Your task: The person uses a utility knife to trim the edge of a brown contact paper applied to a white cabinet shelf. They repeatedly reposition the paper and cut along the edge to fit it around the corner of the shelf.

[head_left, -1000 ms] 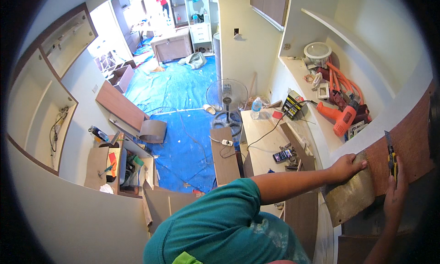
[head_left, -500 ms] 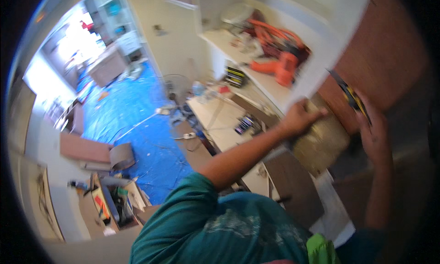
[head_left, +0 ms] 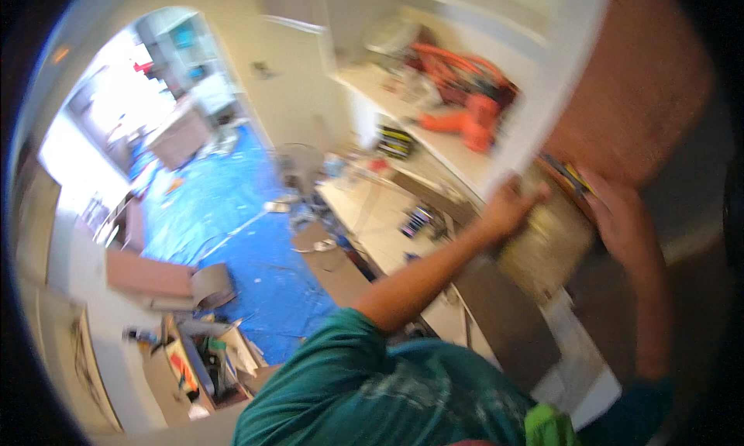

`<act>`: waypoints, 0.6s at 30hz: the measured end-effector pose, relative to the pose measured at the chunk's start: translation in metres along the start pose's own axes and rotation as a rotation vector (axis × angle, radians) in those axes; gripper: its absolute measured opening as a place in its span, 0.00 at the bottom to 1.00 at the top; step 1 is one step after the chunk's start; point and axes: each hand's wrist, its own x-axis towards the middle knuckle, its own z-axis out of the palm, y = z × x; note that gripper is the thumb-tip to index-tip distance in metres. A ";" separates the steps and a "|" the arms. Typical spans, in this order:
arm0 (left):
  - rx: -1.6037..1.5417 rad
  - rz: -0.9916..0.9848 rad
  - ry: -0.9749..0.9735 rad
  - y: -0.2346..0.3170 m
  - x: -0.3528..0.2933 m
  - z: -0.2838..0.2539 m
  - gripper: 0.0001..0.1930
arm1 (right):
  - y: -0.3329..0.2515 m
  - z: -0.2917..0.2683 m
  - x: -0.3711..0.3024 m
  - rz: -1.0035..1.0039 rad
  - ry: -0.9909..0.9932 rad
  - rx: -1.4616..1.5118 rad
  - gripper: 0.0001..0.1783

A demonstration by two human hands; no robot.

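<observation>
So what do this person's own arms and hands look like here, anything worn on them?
Both hands are bare: no gloves show on the left hand or the right hand, though motion blur hides fine detail such as rings. Both forearms are uncovered. The person wears a teal short-sleeved shirt with pale smudges like paint or dust, and something bright green sits near its lower edge.

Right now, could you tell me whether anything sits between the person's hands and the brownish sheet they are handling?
Nothing visible does: the left hand already rests on the brownish sheet, and the right hand touches its right edge.
</observation>
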 end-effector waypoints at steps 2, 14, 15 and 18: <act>-0.151 -0.040 -0.048 0.020 -0.005 0.003 0.41 | 0.022 0.004 -0.006 -0.024 0.066 0.077 0.22; -0.120 0.044 -0.031 0.032 -0.014 -0.007 0.33 | 0.016 -0.009 -0.015 0.041 0.027 0.226 0.24; -0.152 0.142 0.054 0.028 -0.018 -0.006 0.34 | 0.015 -0.009 -0.014 -0.018 0.058 0.224 0.24; -0.054 0.032 -0.010 0.020 -0.009 -0.001 0.34 | 0.013 -0.003 -0.012 -0.102 0.102 0.148 0.25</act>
